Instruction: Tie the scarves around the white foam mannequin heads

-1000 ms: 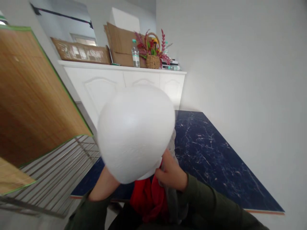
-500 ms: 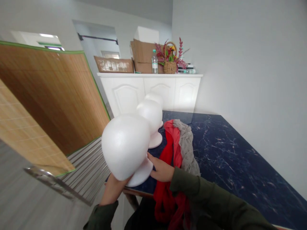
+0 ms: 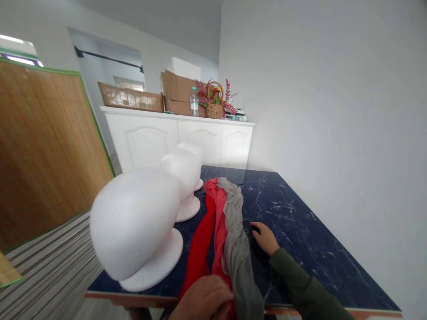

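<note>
A large white foam head (image 3: 133,226) stands on its round base at the front left corner of the dark blue marble table (image 3: 300,240). Two more foam heads (image 3: 182,171) stand in a row behind it. A red scarf (image 3: 207,231) and a grey scarf (image 3: 236,235) lie side by side down the table's middle and hang over its front edge. My left hand (image 3: 203,302) is closed on the red scarf at that edge. My right hand (image 3: 265,238) rests on the table just right of the grey scarf, fingers curled at a dark fold.
A white sideboard (image 3: 180,138) stands behind the table with cardboard boxes, a water bottle (image 3: 194,102) and a flower basket (image 3: 214,104) on top. A bamboo mat (image 3: 43,151) over a metal rack (image 3: 50,258) is at the left. A white wall runs along the right.
The foam head, held up in both hands before, now stands on the table. Both hands let it go; the left went to the red scarf, the right beside the grey one.
</note>
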Tool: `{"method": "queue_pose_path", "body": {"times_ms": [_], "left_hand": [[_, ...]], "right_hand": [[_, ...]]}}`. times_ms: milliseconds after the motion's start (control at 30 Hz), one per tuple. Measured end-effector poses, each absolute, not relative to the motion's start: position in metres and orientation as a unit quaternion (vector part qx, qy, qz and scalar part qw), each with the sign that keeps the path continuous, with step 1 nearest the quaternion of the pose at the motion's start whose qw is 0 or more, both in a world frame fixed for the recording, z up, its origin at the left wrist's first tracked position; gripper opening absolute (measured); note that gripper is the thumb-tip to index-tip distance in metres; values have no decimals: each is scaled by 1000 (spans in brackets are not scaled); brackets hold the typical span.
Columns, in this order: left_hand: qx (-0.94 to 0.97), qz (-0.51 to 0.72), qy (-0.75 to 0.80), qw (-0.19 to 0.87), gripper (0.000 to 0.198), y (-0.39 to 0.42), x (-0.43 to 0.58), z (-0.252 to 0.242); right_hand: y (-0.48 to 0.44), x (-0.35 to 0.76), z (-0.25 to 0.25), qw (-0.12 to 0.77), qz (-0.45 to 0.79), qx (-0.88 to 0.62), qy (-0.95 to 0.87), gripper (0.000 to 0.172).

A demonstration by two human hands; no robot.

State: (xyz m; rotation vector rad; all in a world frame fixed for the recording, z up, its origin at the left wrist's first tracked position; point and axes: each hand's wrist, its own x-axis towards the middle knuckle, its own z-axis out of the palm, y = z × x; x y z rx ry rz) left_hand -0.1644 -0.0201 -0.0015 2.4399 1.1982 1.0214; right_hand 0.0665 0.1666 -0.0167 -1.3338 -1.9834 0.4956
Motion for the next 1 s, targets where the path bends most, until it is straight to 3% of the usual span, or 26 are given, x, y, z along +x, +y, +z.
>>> {"method": "queue_pose_path", "body": {"times_ms": [133, 233, 333, 533, 1000], "left_hand": [[906, 255, 314, 126, 26, 64, -95, 61], [907, 220, 335, 127, 24, 119, -77, 51], [878, 233, 387, 157, 37, 146, -80, 22], [859, 229, 414, 195, 56, 153, -96, -3], [864, 225, 398, 211, 53, 155, -100, -3]], "right_hand": [[155, 61, -19, 287, 122, -449, -838, 34], [149, 60, -16, 287, 114, -411, -858, 39], [148, 60, -11, 290, 126, -390, -865, 45], [150, 64, -5, 284, 173, -366, -869, 50], [160, 72, -13, 255, 201, -368, -871, 49]]}}
